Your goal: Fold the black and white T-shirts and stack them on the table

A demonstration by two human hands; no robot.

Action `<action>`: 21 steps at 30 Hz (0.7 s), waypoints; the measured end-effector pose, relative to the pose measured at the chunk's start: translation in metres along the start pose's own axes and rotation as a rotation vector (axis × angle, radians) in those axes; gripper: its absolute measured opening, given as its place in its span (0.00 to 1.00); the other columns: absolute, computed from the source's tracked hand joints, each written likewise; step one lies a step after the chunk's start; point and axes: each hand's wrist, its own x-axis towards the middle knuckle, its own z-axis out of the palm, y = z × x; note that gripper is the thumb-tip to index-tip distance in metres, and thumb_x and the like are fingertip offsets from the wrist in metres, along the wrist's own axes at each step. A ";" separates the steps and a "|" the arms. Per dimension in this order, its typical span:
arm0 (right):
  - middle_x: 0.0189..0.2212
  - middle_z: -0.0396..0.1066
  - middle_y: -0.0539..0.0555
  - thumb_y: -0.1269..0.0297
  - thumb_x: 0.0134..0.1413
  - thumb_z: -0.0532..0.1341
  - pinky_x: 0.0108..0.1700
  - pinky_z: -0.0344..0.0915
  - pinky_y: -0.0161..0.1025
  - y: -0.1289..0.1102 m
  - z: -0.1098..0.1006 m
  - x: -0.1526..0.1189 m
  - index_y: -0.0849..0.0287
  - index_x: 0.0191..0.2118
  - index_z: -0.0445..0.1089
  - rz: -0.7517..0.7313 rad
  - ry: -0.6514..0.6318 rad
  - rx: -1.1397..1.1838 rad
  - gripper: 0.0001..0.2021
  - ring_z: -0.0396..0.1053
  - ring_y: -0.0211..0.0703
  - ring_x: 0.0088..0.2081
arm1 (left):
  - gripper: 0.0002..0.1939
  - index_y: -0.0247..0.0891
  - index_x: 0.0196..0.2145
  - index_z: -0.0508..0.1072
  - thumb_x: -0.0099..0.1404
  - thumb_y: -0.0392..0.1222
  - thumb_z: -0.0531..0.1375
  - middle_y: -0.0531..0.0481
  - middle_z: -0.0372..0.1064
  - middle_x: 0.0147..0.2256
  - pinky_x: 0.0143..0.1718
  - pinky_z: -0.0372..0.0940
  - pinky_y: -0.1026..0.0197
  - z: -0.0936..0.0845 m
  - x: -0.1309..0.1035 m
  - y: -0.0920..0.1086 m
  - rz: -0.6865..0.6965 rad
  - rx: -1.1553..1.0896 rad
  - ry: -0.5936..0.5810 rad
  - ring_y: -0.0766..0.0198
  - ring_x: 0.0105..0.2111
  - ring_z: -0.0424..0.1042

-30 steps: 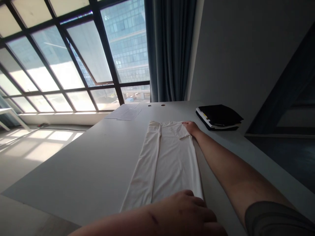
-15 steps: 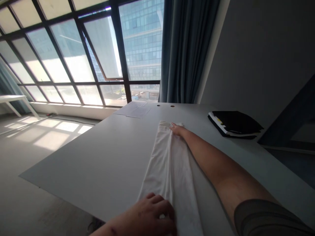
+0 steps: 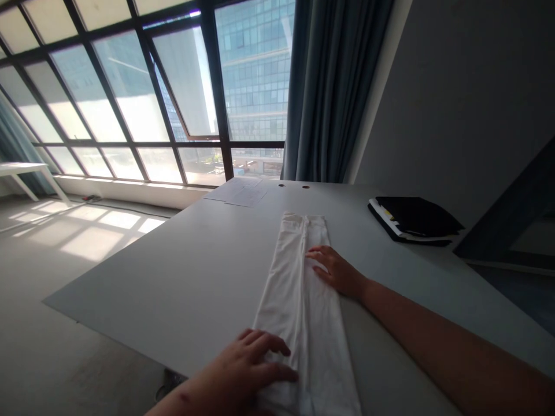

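Both palms press a white garment, folded into a long strip down the grey counter: left hand at the near end, right hand mid-length, fingers spread flat, gripping nothing. Even, outward smoothing would keep edges aligned.

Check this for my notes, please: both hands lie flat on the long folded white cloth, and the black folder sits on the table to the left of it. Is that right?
Not quite. The head view shows the black folder to the right of the white cloth, near the wall, not to its left. The rest holds: the left hand and the right hand both lie flat on the cloth, on the table.
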 end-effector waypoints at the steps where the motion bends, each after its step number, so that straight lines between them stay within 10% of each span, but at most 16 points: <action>1: 0.57 0.69 0.62 0.65 0.67 0.58 0.64 0.66 0.57 -0.019 -0.009 -0.019 0.55 0.60 0.72 -0.032 -0.037 0.029 0.18 0.66 0.52 0.61 | 0.26 0.51 0.61 0.69 0.68 0.56 0.65 0.45 0.67 0.61 0.61 0.65 0.51 -0.009 -0.008 -0.005 -0.045 -0.056 0.003 0.51 0.57 0.70; 9: 0.63 0.67 0.59 0.74 0.57 0.61 0.67 0.66 0.57 -0.141 -0.064 -0.114 0.50 0.60 0.71 -0.124 -0.394 0.170 0.25 0.58 0.55 0.70 | 0.25 0.55 0.62 0.72 0.68 0.44 0.64 0.47 0.67 0.63 0.65 0.62 0.46 -0.035 -0.037 -0.058 -0.253 0.073 -0.040 0.50 0.62 0.67; 15: 0.56 0.71 0.62 0.69 0.66 0.60 0.67 0.63 0.58 -0.127 -0.042 -0.101 0.54 0.59 0.72 -0.088 -0.233 0.158 0.17 0.68 0.52 0.61 | 0.16 0.48 0.55 0.76 0.70 0.43 0.61 0.45 0.68 0.60 0.64 0.61 0.42 -0.007 0.007 -0.050 -0.326 0.183 0.137 0.50 0.59 0.69; 21: 0.57 0.69 0.64 0.59 0.63 0.65 0.66 0.60 0.62 -0.132 -0.038 -0.101 0.55 0.59 0.73 -0.062 -0.228 0.072 0.20 0.67 0.56 0.59 | 0.32 0.52 0.63 0.71 0.62 0.34 0.62 0.45 0.59 0.68 0.67 0.58 0.37 -0.012 0.020 -0.058 -0.285 0.114 0.042 0.45 0.67 0.59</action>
